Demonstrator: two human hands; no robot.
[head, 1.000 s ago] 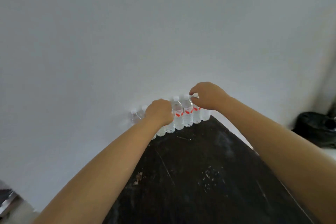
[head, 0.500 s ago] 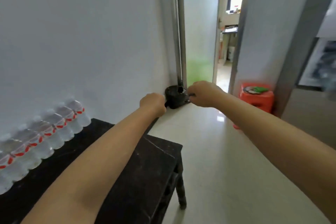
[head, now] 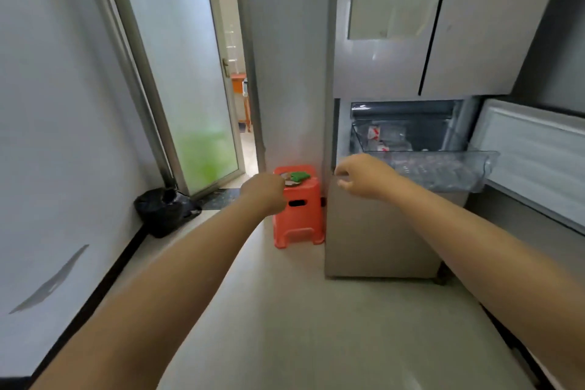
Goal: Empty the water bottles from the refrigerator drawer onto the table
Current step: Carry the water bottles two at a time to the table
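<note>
Refrigerator (head: 395, 41) as landmark. Its lower door (head: 535, 155) stands swung open at the right. Clear refrigerator drawer (head: 443, 168) pulled out from the lower compartment; inside, toward its back left, water bottles (head: 375, 136) with red-marked labels lie blurred, number unclear. Orange stool (head: 299, 215) sits just left of the refrigerator, a green item (head: 299, 175) on top. Right hand (head: 361, 176) hovers at the drawer's left front corner, fingers loosely curled, holding nothing, apart from the bottles. Left hand (head: 264, 191) in front of the stool, fingers curled into a fist, holding nothing.
</note>
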